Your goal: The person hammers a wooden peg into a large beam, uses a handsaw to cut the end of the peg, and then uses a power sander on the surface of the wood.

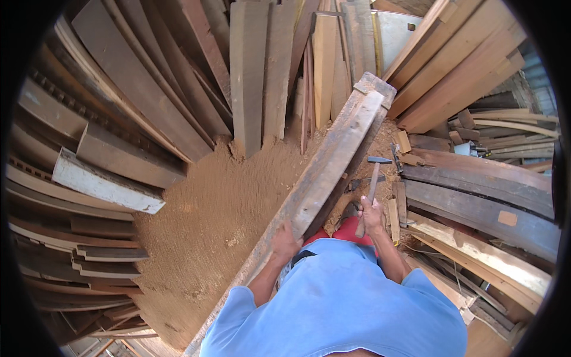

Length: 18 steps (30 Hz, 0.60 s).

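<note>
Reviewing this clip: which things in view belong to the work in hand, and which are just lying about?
In use:
blue-headed hammer with a wooden handle, in the right hand
narrow grey-brown wooden beam, left hand at its near end
longer weathered wooden beam beneath it

Apparently just lying about:
whitish wooden board, left
long blue-grey wooden plank, right
small pale wooden block

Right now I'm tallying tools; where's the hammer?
In the head view, right of centre, the hammer is gripped in the right hand, just right of the long timber.
</note>
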Motion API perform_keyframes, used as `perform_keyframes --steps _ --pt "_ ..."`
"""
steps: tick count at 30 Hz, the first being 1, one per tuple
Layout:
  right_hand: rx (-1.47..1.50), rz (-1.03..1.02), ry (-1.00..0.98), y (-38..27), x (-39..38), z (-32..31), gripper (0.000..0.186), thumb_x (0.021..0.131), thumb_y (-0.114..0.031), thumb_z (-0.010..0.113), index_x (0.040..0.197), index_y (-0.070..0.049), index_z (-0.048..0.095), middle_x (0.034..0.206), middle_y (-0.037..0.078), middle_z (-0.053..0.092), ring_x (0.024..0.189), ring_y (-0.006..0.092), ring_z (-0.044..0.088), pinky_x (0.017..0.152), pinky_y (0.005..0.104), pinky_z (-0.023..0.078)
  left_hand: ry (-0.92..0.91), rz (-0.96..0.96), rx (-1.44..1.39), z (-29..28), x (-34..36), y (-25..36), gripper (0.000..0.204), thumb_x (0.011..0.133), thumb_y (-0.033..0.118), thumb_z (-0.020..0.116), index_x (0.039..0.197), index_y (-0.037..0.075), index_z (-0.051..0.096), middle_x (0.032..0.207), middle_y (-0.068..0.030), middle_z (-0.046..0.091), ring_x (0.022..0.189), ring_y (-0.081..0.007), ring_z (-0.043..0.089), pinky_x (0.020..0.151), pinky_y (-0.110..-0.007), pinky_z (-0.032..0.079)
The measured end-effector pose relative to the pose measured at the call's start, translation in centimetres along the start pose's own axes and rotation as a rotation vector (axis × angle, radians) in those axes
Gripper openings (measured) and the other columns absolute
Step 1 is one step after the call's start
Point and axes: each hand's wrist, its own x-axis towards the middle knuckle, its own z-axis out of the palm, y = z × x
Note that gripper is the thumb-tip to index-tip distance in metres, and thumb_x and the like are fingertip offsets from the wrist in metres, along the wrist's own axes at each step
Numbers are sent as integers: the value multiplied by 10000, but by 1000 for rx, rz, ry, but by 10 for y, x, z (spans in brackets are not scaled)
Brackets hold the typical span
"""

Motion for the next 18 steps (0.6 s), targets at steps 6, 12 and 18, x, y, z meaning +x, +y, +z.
perform_keyframes --steps 6,12,18 --pt "-55 -98 20 -2 -7 -5 226 1008 -281 645 954 -88 542 712 -8 544 526 89 544 457 269 451 -120 130 -30 -44 36 -35 937 774 458 823 1466 -6 393 1429 -314 550 1331 -456 537 1079 -517 464" --pt "-435 -422 27 8 -6 -14 342 1016 -336 617 986 1 563 688 149 595 612 330 626 583 458 503 29 80 -248 -31 109 -91 1063 851 700 666 1488 -98 370 1441 -309 550 1352 -386 545 1137 -441 410" --pt "-659 -591 -4 -36 -44 11 412 1012 -383 616 1023 24 548 777 289 642 808 525 650 708 568 494 -77 24 -298 -33 149 -107 1050 893 822 496 1401 -96 543 1341 -286 634 1260 -383 608 1088 -438 427"
